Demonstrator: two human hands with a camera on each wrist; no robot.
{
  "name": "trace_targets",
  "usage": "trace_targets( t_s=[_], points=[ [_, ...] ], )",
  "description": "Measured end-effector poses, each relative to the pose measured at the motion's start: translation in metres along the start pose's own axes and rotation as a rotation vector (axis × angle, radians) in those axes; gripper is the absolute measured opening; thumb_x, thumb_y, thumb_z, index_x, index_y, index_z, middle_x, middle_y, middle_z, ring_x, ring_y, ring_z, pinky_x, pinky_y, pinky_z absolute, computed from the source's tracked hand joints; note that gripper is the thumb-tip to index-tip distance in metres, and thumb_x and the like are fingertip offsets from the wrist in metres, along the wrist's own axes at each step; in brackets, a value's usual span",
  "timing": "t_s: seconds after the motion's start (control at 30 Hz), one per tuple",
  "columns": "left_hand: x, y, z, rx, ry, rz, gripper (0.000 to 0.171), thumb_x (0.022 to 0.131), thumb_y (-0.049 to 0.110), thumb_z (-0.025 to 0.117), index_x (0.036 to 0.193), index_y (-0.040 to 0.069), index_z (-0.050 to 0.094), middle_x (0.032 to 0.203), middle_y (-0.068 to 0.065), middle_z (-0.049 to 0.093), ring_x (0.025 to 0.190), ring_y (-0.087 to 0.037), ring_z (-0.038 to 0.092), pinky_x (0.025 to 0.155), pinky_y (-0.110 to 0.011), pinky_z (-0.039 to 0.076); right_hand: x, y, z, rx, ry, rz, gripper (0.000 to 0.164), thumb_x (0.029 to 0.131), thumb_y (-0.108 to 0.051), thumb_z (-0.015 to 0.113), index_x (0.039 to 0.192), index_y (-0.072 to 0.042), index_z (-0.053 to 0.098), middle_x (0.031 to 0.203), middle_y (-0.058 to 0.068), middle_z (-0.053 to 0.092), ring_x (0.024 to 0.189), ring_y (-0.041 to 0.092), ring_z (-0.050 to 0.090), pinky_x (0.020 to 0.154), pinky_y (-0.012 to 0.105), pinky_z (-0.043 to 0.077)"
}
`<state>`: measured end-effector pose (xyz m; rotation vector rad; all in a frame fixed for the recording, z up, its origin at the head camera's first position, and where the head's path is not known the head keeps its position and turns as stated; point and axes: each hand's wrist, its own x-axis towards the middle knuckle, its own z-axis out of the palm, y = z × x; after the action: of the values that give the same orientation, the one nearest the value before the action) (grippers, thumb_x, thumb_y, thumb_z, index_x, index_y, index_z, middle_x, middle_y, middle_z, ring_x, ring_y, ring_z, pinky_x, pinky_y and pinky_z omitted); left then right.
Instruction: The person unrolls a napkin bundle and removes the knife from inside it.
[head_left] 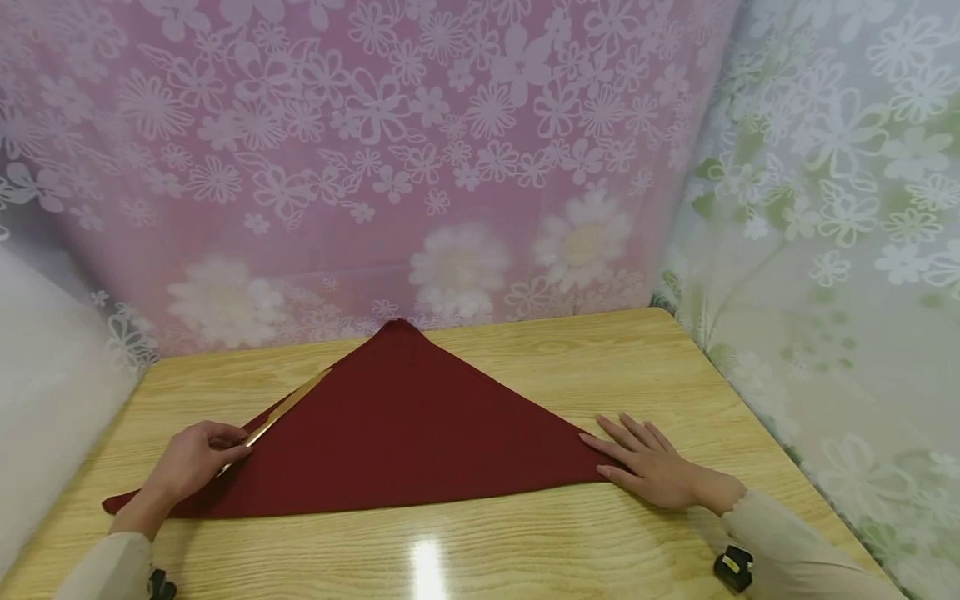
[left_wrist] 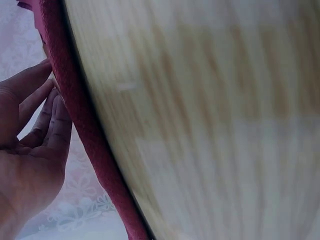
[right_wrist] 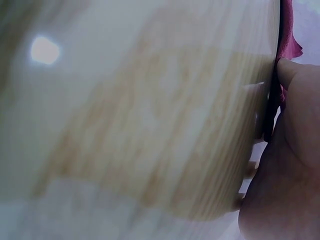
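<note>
A dark red cloth napkin (head_left: 405,425), folded in a triangle, lies flat with its peak at the table's far edge. Along its left slope is a slim gold table knife (head_left: 288,406), its tip pointing up toward the peak. My left hand (head_left: 191,462) pinches the near end of the knife between thumb and fingers, just over the napkin. With fingers spread, my right hand (head_left: 652,467) rests on the napkin's right corner and covers it. In the left wrist view the napkin's edge (left_wrist: 75,100) hides most of the knife.
The napkin lies on a wood-grain table (head_left: 525,550) with a bright light reflection near its front. Behind stands a pink floral curtain (head_left: 450,167), and a pale floral curtain (head_left: 847,250) borders the right side. Black wrist devices (head_left: 733,568) sit at both sleeves.
</note>
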<state>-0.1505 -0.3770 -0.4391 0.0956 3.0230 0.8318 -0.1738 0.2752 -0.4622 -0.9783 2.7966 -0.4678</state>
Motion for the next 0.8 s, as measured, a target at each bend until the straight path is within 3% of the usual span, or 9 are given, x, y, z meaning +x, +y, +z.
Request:
trace_targets(
  t_s=[0.33,0.53,0.8],
  points=[
    [0.004,0.001,-0.006,0.057,-0.044,0.058,0.028,0.086,0.018,0.071,0.102,-0.005,0.071,0.088,-0.01,0.07,0.075,-0.022,0.065,0.06,-0.034,0.051,0.0,0.0,0.001,0.002,-0.013,0.005,0.05,0.103,-0.039,0.039,0.151,-0.026,0.032,0.157,0.014,0.017,0.14,0.046,0.007,0.104,0.067,0.004],
    [0.01,0.005,-0.009,0.146,-0.083,0.126,0.024,0.082,0.015,0.073,0.096,-0.004,0.071,0.085,-0.009,0.069,0.076,-0.026,0.064,0.066,-0.044,0.052,-0.002,0.0,0.003,0.018,0.005,-0.003,0.05,0.103,-0.038,0.041,0.151,-0.025,0.034,0.156,0.015,0.018,0.139,0.047,0.008,0.103,0.068,0.003],
    [0.017,0.016,-0.007,0.218,-0.098,0.12,0.02,0.076,0.013,0.072,0.09,-0.001,0.067,0.078,-0.003,0.066,0.066,-0.019,0.06,0.061,-0.041,0.05,0.0,-0.001,0.002,0.011,0.003,0.007,0.05,0.103,-0.038,0.041,0.151,-0.025,0.033,0.156,0.015,0.017,0.14,0.046,0.007,0.104,0.068,0.003]
  ],
)
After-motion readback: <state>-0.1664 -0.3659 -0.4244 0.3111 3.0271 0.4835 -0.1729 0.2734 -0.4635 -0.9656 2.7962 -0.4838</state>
